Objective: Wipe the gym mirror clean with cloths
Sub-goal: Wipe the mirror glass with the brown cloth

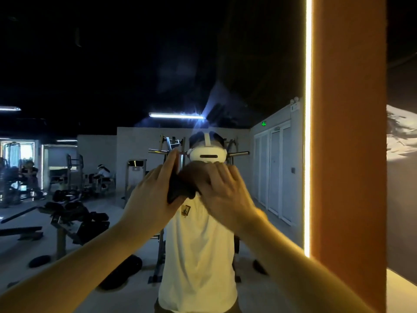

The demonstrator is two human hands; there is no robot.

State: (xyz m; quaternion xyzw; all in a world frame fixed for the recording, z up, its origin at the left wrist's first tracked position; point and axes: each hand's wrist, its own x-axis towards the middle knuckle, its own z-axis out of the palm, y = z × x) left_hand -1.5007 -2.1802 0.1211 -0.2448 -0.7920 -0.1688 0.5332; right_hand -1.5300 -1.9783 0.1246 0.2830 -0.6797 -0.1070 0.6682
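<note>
Both the left grip (155, 193) and right grip (225, 188) are pressing soft, light cloths (180, 188) flat-fingered against the mirror (90, 64), seemingly best palmed centrally.

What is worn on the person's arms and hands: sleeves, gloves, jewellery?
No sleeves show: the left forearm and right forearm are bare to the frame's edge. The left hand and right hand wear no gloves; no watch, ring or band is visible.

We find the dark cloth (180, 188) mostly hidden between our left hand (153, 193) and right hand (225, 190), the latter motion-blurred. Distant figures (29, 170) at 9 o'clock: too small to read.
</note>
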